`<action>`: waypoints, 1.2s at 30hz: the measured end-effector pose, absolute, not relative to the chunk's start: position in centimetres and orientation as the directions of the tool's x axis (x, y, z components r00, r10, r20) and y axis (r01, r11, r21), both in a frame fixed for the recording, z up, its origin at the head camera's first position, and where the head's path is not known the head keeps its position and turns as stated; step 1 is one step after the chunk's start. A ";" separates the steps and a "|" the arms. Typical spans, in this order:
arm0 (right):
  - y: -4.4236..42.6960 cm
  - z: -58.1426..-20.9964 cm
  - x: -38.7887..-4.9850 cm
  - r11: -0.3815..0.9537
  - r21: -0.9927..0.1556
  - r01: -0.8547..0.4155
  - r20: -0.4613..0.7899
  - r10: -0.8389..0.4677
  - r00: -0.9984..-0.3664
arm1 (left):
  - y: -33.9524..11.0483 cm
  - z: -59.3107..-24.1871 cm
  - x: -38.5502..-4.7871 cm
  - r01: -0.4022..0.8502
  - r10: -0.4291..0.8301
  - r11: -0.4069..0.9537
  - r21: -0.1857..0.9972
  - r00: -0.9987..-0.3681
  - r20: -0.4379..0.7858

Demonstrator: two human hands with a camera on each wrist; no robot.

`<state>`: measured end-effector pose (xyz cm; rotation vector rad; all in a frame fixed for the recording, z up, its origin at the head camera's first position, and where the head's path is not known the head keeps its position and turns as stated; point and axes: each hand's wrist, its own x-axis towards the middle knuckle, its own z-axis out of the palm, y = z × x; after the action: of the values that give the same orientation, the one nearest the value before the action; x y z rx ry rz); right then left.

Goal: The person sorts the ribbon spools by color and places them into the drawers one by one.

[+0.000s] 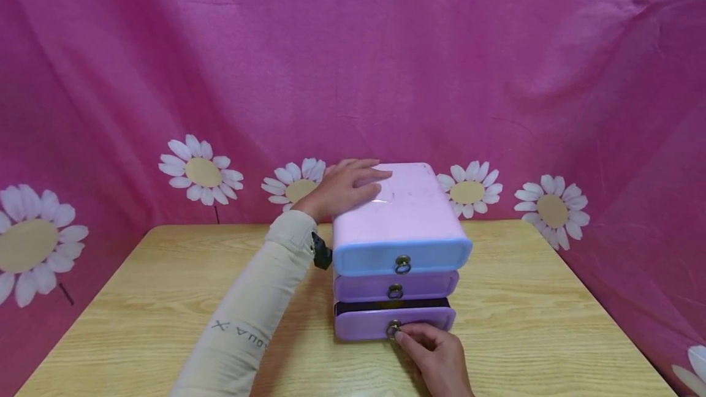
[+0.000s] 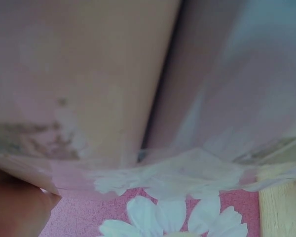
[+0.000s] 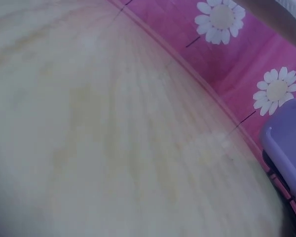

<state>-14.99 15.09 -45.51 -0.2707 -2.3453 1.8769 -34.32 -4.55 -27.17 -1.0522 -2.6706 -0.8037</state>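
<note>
A small chest of drawers [image 1: 402, 207] with a pink top stands on the table, its three fronts stacked. Across the left part of its top lies my left hand [image 1: 350, 185], fingers spread flat. My right hand [image 1: 436, 354] pinches the ring pull [image 1: 393, 328] of the bottom purple drawer [image 1: 364, 325]. That drawer is slightly out, with a dark gap showing above its front. The middle purple drawer [image 1: 358, 287] and the blue top drawer [image 1: 364, 259] look closed. In the left wrist view the chest's side [image 2: 103, 89] fills most of the picture, blurred.
A light wooden table [image 1: 551, 323] carries the chest near its back edge. Behind it hangs a pink cloth [image 1: 386, 78] printed with white daisies. A dark wrist device [image 1: 322, 251] on my left arm sits close against the chest's left side.
</note>
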 end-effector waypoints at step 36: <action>14.8 -45.8 -17.2 0.241 -0.970 -0.037 0.098 0.244 -0.965 | -4.5 -27.2 -34.2 0.682 0.591 0.590 0.433 -0.730 0.344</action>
<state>-17.16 14.83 -45.75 -0.1945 -2.2838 1.7944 -34.23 -4.48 -27.19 -1.0703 -2.6527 -0.8269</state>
